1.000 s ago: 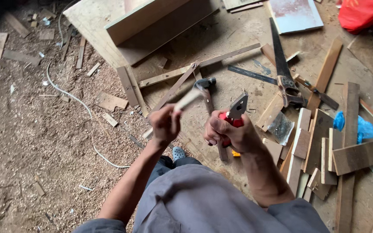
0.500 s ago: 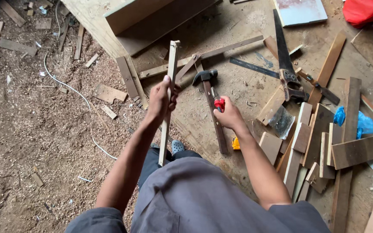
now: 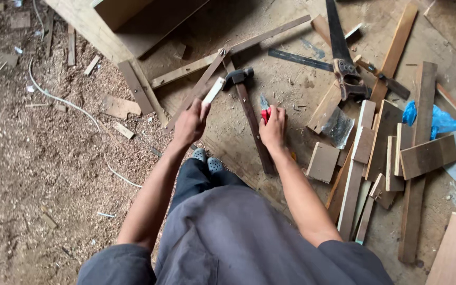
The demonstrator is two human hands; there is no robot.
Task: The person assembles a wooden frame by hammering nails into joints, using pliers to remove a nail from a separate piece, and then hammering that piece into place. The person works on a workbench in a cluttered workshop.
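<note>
My left hand [image 3: 188, 124] grips a pale wooden strip [image 3: 213, 91] that points up and away, its far end close to the head of a hammer [image 3: 238, 77]. The hammer lies on the board floor with its long wooden handle running toward me between my hands. My right hand [image 3: 273, 127] is closed on red-handled pliers [image 3: 264, 108], whose metal jaws stick up past my fingers, just right of the hammer handle.
A handsaw [image 3: 340, 50] lies at the upper right beside a pile of wood offcuts [image 3: 376, 153] and a blue plastic bag [image 3: 439, 120]. Thin slats [image 3: 228, 53] cross by the hammer. A white cable [image 3: 75, 111] trails over sawdust on the left.
The wooden strip, held upright half a second ago, has been pulled lower so only a short end shows past my left hand. My right hand has moved nearer the hammer handle with the pliers.
</note>
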